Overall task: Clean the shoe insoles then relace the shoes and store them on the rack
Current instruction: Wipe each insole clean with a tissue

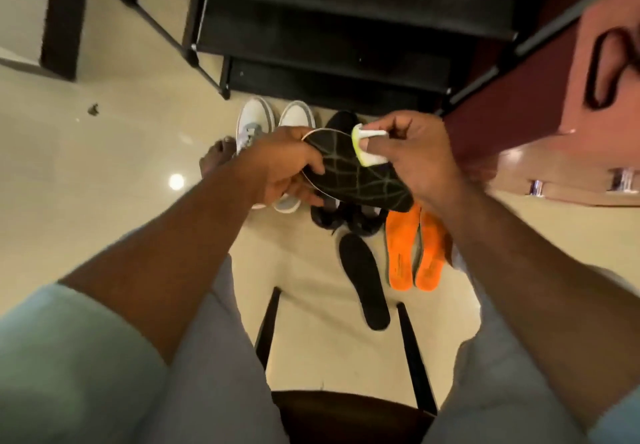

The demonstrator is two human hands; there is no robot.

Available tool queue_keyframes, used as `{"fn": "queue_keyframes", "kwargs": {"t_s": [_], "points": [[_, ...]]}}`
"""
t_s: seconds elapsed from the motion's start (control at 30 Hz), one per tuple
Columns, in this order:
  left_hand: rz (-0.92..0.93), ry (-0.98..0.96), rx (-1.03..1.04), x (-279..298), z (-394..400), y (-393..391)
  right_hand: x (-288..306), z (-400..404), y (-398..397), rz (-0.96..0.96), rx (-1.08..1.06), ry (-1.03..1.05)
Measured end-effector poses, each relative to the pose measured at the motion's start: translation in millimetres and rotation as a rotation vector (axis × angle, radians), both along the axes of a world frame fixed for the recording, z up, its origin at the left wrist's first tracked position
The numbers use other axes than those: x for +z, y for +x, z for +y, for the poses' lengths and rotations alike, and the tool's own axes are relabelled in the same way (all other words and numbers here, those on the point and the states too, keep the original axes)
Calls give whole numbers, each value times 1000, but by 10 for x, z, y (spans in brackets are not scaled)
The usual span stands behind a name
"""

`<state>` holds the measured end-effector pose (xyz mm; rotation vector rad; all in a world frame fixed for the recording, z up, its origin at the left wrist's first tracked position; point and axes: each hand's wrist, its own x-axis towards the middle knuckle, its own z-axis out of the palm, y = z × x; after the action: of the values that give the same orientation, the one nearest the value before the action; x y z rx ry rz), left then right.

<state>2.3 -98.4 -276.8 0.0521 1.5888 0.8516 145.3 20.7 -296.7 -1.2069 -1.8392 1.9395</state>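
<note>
The left hand [287,166] holds a black insole [360,173] by one end, thumb on top and fingers curled beneath, its grip closed on the thin, flat foam. The insole is long and rounded, its dark face crossed by faint greenish curved lines. The right hand [419,156] pinches a small brush [367,147], white with a yellow-green edge, against the insole's upper face; its grip is closed on the brush.

Below on the glossy pale tile floor [104,166] lie a second black insole [363,280], plain and matte, and just beside it two orange insoles [415,249] side by side. A pair of white sneakers [270,121] and a pair of black shoes [343,215] stand in front of the black metal rack [329,45], partly hidden by the hands.
</note>
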Motion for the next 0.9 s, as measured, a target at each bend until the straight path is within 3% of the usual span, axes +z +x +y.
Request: {"fn": "queue_keyframes", "kwargs": {"t_s": [0.2, 0.3, 0.57, 0.73, 0.9], "points": [[-445, 286, 182, -143, 289, -78, -89, 123, -282, 20, 0, 207], [-583, 275, 285, -331, 433, -99, -136, 167, -344, 13, 31, 154], [-644, 217, 345, -571, 542, -50, -214, 214, -373, -12, 221, 285], [-695, 238, 360, -600, 534, -44, -220, 176, -360, 25, 472, 372], [-697, 291, 451, -688, 527, -95, -316, 337, -273, -216, 556, 525]]}}
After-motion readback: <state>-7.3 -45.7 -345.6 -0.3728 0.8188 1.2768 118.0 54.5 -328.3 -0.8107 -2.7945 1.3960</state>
